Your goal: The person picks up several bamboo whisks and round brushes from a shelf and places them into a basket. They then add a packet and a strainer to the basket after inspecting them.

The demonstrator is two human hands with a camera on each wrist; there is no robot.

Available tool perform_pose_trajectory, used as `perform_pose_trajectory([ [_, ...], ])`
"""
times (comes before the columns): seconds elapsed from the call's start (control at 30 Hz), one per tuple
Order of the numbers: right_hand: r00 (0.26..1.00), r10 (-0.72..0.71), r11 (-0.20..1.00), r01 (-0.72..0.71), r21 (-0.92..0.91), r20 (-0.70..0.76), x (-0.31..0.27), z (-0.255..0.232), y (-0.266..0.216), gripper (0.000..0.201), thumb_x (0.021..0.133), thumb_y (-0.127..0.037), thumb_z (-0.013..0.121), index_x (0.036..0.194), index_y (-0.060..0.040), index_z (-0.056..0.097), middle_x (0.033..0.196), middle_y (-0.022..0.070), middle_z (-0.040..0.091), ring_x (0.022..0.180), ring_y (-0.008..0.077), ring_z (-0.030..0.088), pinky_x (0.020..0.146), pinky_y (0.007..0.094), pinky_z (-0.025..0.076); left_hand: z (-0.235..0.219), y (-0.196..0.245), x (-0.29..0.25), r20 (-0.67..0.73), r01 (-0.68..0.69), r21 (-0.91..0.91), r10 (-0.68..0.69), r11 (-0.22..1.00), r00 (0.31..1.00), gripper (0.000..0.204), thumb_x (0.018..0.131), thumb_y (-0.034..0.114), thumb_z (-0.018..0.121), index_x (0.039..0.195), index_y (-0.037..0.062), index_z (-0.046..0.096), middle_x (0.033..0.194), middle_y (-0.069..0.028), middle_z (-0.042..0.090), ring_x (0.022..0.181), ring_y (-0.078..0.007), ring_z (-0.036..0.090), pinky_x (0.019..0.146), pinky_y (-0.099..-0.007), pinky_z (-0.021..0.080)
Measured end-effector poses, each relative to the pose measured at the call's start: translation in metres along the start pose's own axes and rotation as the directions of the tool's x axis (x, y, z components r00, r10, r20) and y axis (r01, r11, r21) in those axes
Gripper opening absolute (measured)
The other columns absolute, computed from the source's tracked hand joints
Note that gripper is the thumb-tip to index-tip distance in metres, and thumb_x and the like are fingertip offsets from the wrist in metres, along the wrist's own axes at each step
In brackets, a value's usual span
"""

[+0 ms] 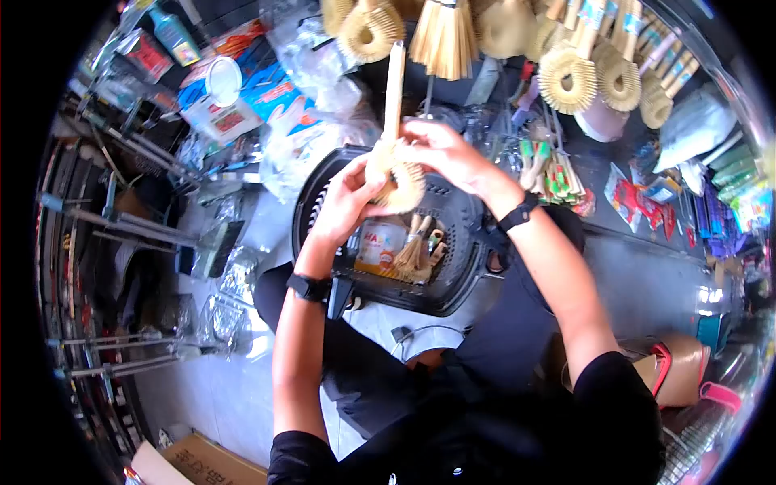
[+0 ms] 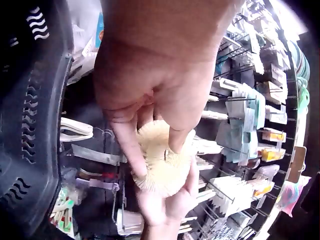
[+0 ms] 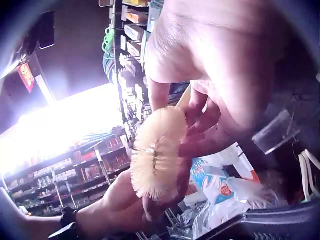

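Note:
Held upright over a black basket (image 1: 311, 190) is a scrub brush with pale bristles (image 1: 402, 190) in a ring and a straight wooden handle (image 1: 394, 89). My left hand (image 1: 349, 198) grips the bristle head from its near left side. In the left wrist view, its thumb and fingers span the bristles (image 2: 159, 175). From the right, my right hand (image 1: 443, 149) holds the brush where the head meets the handle. In the right wrist view, the right hand's fingers (image 3: 202, 117) curl beside the bristles (image 3: 156, 150), hiding part of the handle.
Inside the basket lie a printed packet (image 1: 380, 246) and small straw brushes (image 1: 414, 255). Similar ring brushes (image 1: 567, 79) and a straw whisk (image 1: 443, 36) hang ahead. Plastic bags (image 1: 315, 73) lie at the left. Green-and-white brushes (image 1: 558, 174) hang at the right.

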State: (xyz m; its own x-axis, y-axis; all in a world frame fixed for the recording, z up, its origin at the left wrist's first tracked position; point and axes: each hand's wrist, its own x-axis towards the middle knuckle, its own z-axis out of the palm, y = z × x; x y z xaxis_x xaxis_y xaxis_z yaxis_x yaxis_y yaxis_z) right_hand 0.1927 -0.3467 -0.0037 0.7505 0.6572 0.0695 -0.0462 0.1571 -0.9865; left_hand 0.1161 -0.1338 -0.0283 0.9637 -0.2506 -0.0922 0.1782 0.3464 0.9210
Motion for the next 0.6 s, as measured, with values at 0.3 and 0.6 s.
perform_pose_trajectory([
  [0.3,0.941,-0.244,0.897,0.126,-0.423,-0.236,-0.022,0.009,0.058,0.033,0.095,-0.024,0.073,0.111,0.0043,0.068,0.094,0.0103,0.065,0.081,0.0141,0.066,0.07,0.0296,0.054,0.004,-0.062,0.012,0.168,-0.103,0.133,0.08,0.986,0.983,0.072,0.097,0.025,0.069,0.156,0.0068,0.032,0.144,-0.0086,0.051,0.127,-0.0205,0.056,0.097,-0.0368,0.053],
  [0.6,0.999,-0.001,0.961,-0.008,-0.278,-0.032,-0.035,-0.011,0.055,0.035,0.093,-0.016,0.071,0.123,0.001,0.067,0.112,0.0038,0.07,0.09,0.0067,0.061,0.081,0.023,0.052,0.0,-0.056,0.01,0.146,0.187,-0.367,-0.142,0.911,0.979,0.053,0.09,0.006,0.044,0.142,-0.0047,0.047,0.128,-0.0171,0.064,0.111,-0.0282,0.069,0.096,-0.0439,0.059],
])
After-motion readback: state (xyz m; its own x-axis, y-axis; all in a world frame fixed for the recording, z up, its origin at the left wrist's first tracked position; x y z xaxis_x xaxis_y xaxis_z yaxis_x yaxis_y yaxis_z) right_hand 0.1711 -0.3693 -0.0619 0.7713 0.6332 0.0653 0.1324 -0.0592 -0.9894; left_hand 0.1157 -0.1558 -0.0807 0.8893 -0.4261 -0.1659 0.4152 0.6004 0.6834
